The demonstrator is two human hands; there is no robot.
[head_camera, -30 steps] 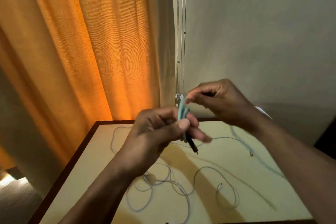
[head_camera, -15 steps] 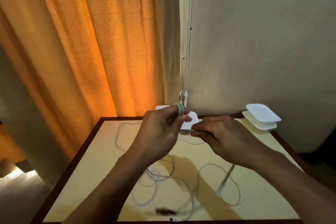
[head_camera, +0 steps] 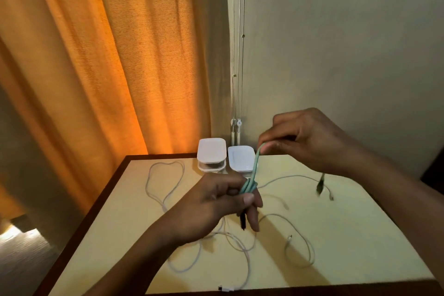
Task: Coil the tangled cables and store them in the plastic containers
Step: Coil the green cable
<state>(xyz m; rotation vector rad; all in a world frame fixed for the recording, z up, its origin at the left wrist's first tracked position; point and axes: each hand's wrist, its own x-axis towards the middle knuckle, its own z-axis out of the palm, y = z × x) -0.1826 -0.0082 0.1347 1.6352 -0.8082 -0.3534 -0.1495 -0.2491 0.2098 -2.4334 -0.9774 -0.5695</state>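
Left hand (head_camera: 216, 206) grips the green cable (head_camera: 252, 175) coil above the table (head_camera: 348, 235); right hand (head_camera: 305, 142) pinches its strand higher up. White cables (head_camera: 165, 175) loose on table, containers (head_camera: 211, 154) at far edge.

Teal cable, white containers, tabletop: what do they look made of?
Teal cable: matte, faintly textured jacket, possibly braided fabric; too blurred to confirm.
White containers: plastic, smooth, with soft highlights on the lids; the lower walls look semi-translucent.
Tabletop: smooth matte cream surface, likely laminate or painted board, with a dark brown wood-look edge.
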